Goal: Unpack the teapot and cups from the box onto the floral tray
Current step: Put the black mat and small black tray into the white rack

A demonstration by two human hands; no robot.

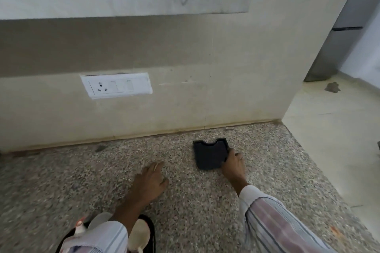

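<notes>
A flat black notched piece (209, 154), like a packing insert, lies on the speckled stone counter (195, 207) near the wall. My right hand (234, 165) grips its right edge, fingers curled over the rim. My left hand (150, 181) rests on the counter to its left, fingers stretched forward, holding nothing. At the bottom edge, under my left forearm, a pale rounded vessel (138, 232) sits inside something with a dark rim (152, 230); I cannot tell what either is. No box, teapot or floral tray shows clearly.
A tiled wall with a white socket plate (116, 85) runs behind the counter, under a stone ledge (123, 4). The counter ends at its right edge, with pale floor (339, 129) and a grey fridge (347, 33) beyond.
</notes>
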